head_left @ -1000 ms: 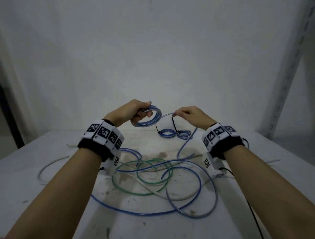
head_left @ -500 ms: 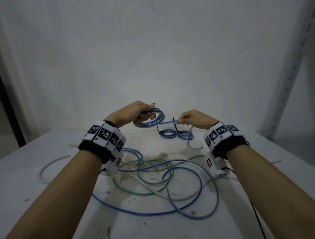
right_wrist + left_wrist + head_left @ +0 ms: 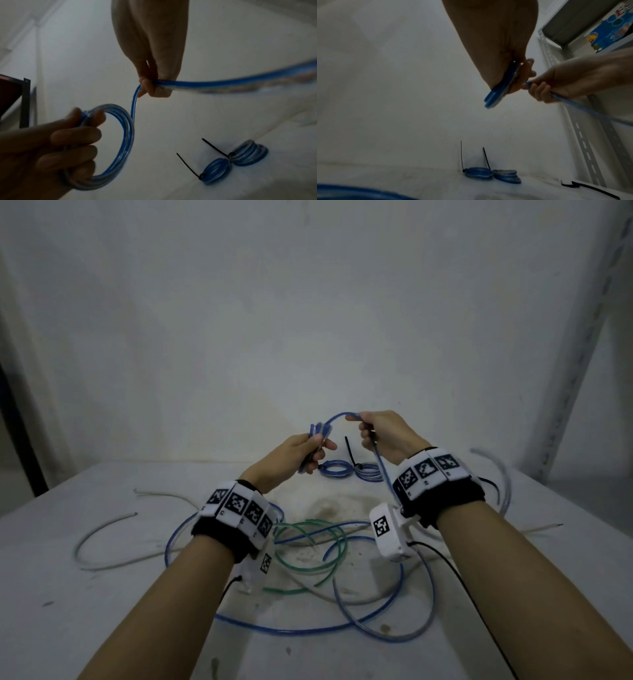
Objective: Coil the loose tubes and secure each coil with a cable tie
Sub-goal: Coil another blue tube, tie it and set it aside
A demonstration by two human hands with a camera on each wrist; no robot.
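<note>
My left hand (image 3: 310, 451) grips a small coil of blue tube (image 3: 317, 436) above the table, fingers and thumb curled round its loops (image 3: 120, 142). My right hand (image 3: 368, 429) pinches the free run of the same blue tube (image 3: 197, 83) just right of the coil (image 3: 498, 92). The tube arches between the two hands, then trails down past my right wrist toward the table. Two finished blue coils (image 3: 352, 469) with black cable ties (image 3: 188, 166) lie at the back of the table (image 3: 102, 594).
Loose blue (image 3: 308, 630), green (image 3: 308, 546) and whitish (image 3: 102, 532) tubes lie tangled on the table under my forearms. Black cable ties (image 3: 590, 189) lie at the right. A perforated metal shelf post (image 3: 582, 337) stands at the right; a white wall is behind.
My right hand has lifted the tube up and over toward the coil, forming an arch. The left hand has turned the coil edge-on. The trailing tube swings at the right.
</note>
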